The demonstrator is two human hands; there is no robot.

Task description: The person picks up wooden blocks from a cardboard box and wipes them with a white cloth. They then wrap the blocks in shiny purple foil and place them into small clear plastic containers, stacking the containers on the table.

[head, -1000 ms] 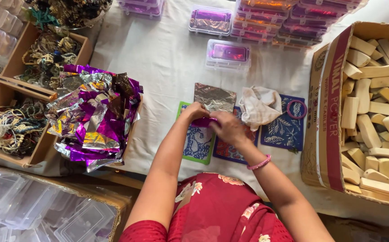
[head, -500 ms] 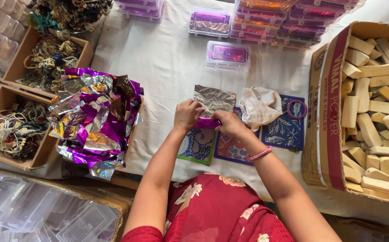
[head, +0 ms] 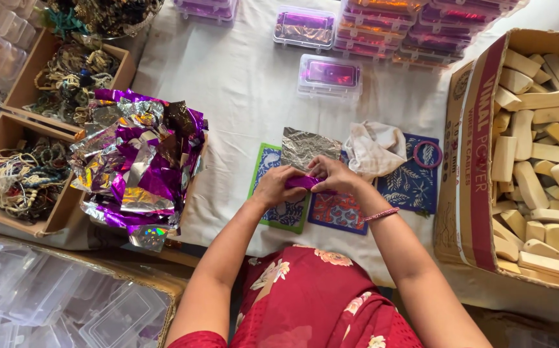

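Note:
My left hand [head: 278, 187] and my right hand [head: 336, 175] meet over the patterned mats [head: 414, 183] at the table's middle. Both pinch a small object wrapped in purple foil [head: 304, 182]; the foil's silver side [head: 308, 147] sticks up beyond my fingers. What lies inside the foil is hidden. A pink bangle sits on my right wrist [head: 380, 214].
A heap of purple and silver foil sheets [head: 139, 161] lies left. A cardboard box of pale wooden pieces [head: 543, 161] stands right. Clear lidded boxes with purple contents [head: 329, 74] line the back. A crumpled cloth [head: 375, 149], a pink ring [head: 427, 154], boxes of beads [head: 28, 174], empty plastic boxes [head: 54, 303].
Both hands stayed over the mats, shifting slightly as they fold the purple foil around the small object. Nothing else moved.

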